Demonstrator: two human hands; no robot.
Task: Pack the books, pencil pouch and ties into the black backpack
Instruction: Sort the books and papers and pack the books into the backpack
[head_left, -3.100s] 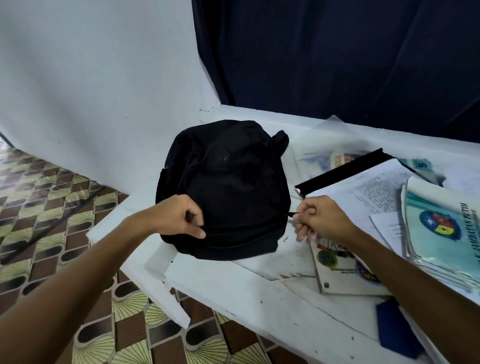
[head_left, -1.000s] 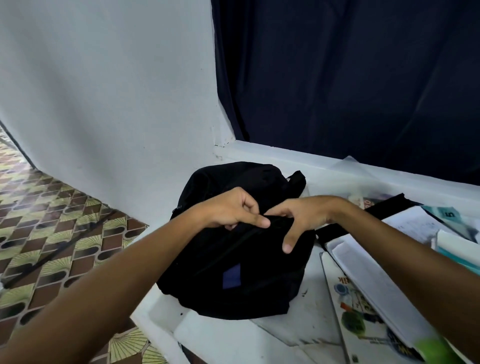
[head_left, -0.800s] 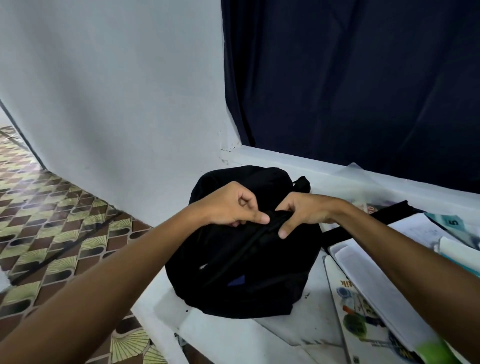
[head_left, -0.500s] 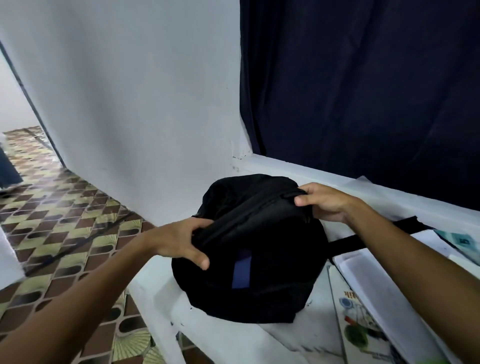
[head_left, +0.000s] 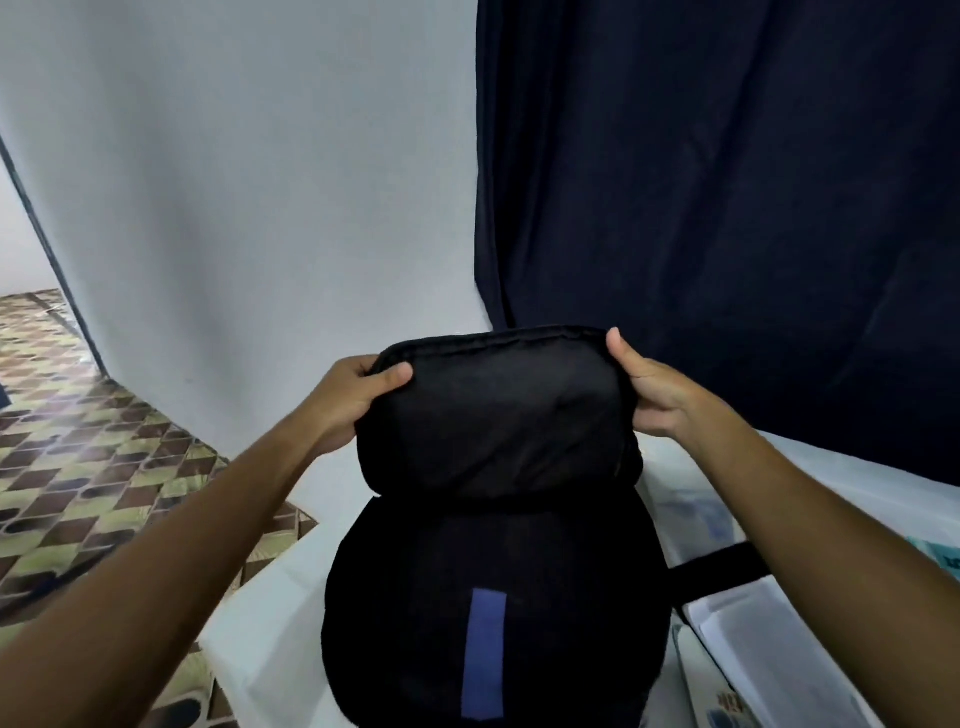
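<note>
Backpack (head_left: 493, 597), black, stands upright on the white counter (head_left: 270, 623) directly before you. Your left hand (head_left: 348, 400) grips the raised top flap at its left corner; your right hand (head_left: 649, 395) grips the right corner, thumb on the rim. Books (head_left: 769, 660) lie just right of it.

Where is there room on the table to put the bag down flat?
Bare white table shows left of the black backpack, toward the tiled floor. A smaller strip lies behind it by the curtain. The right side is crowded with books.
</note>
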